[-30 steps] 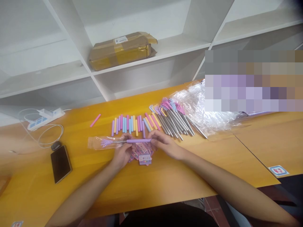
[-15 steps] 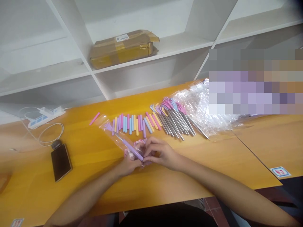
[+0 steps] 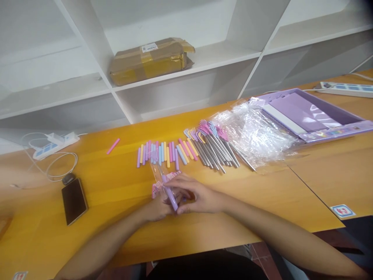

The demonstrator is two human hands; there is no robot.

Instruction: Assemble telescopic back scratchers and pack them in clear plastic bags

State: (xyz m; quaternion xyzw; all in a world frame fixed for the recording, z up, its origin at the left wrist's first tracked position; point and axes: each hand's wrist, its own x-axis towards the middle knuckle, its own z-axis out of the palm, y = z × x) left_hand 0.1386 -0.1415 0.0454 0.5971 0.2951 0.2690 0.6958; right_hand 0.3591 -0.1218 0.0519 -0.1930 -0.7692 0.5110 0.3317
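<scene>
Purple hand-shaped back scratcher (image 3: 171,196) with a metal shaft is slanting between the two hands above the desk (image 3: 204,233), its head end lying within clear plastic. Its angle is now steepening compared with a moment ago, bringing the head over the row of tubes and the handle end towards the body, so the right fingers are having easy access.

Left to right: a dark-screened phone (image 3: 74,202) is lying beside a looped white cable. A loose pink tube (image 3: 113,146) is lying apart. The left hand (image 3: 159,206) is grasping the scratcher, fingertips partly hidden. Short coloured tubes (image 3: 164,151) are forming a row beyond printed pink cards (image 3: 156,189). The right hand (image 3: 204,196) is touching the handle, fingers curling; whether they are clenching cannot be told. Metal-shafted scratchers (image 3: 214,149) are lying piled beside crumpled clear plastic bags (image 3: 256,134).

The scratcher's handle is appearing smooth and straight.
</scene>
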